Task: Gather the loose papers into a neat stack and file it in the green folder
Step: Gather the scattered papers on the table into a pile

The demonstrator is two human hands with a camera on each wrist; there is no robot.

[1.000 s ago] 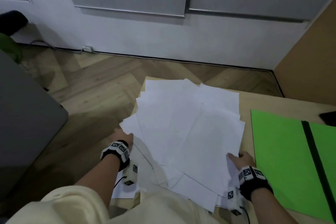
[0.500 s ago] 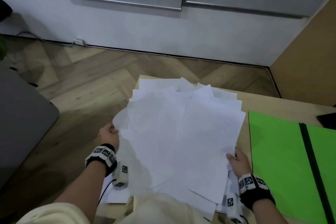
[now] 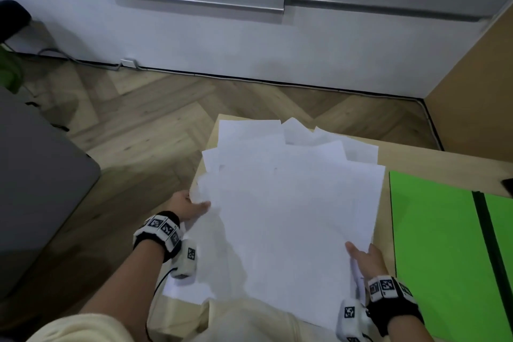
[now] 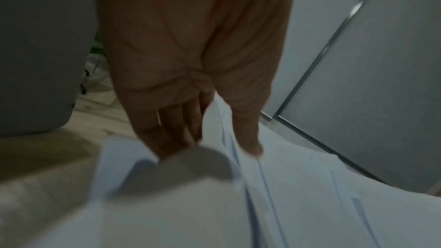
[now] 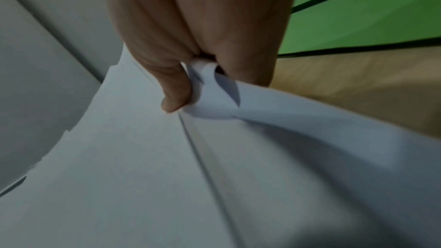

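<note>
A fanned bundle of white papers (image 3: 291,203) is lifted at its near side over the wooden table (image 3: 433,158). My left hand (image 3: 191,204) pinches the bundle's left edge, thumb on top and fingers underneath (image 4: 181,133). My right hand (image 3: 363,257) pinches the near right corner, thumb (image 5: 175,90) pressed on the curled sheets (image 5: 238,157). The papers (image 4: 262,205) are uneven, with corners sticking out at the far end. The green folder (image 3: 433,244) lies open flat on the table to the right, its black spine (image 3: 485,244) showing, also seen as the green folder (image 5: 362,12) behind my right hand.
One white sheet (image 3: 186,290) lies on the table's near left corner under my left wrist. A grey chair or seat (image 3: 36,189) stands to the left over wooden flooring. A brown panel (image 3: 472,97) rises at right, and a dark object (image 3: 508,184) sits at the table's right edge.
Both hands have raised the bundle's near edge and drawn the sheets closer together; the spread is narrower than a second ago. My left hand has moved inward to the bundle's left edge.
</note>
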